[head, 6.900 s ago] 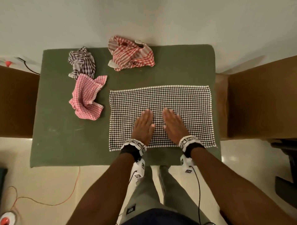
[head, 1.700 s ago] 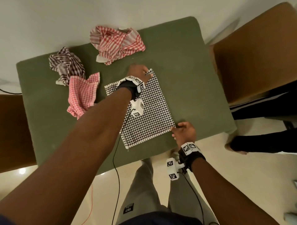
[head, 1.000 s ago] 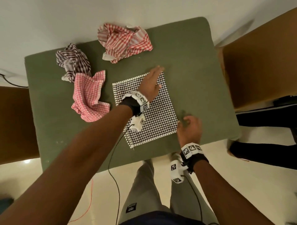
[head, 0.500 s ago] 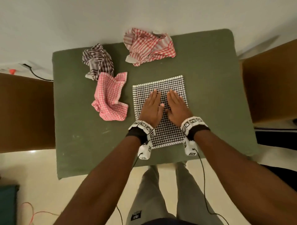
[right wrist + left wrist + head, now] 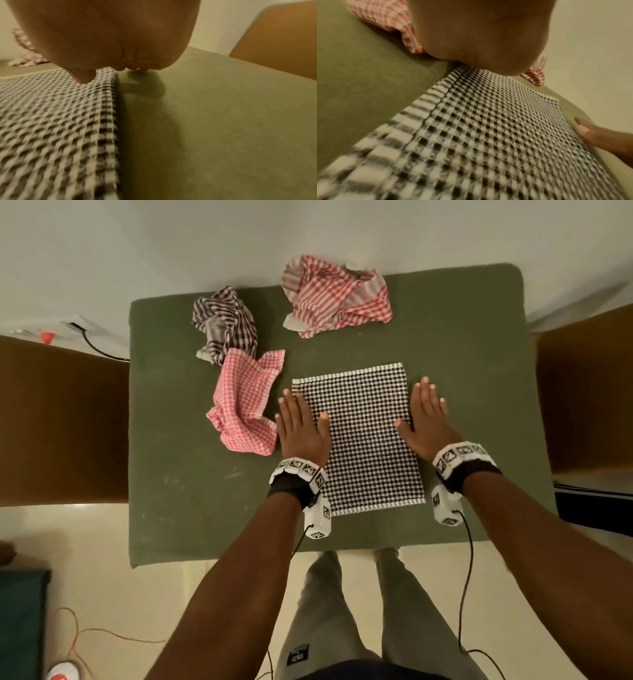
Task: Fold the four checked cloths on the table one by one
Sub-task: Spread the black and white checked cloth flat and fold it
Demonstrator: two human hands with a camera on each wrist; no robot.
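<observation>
I see the black-and-white checked cloth (image 5: 359,436) lying flat as a folded rectangle on the green felt-covered table (image 5: 479,364), right of centre. My left hand (image 5: 301,429) lies flat along its left edge, fingers straight and together, thumb resting on the fabric. My right hand (image 5: 426,421) mirrors it on the right edge, fingers straight, thumb on the cloth. Just left sits a crumpled pink checked cloth (image 5: 245,402); beyond it a bunched dark brown striped cloth (image 5: 226,323), and at the far edge a rumpled red-and-white checked cloth (image 5: 337,297)
</observation>
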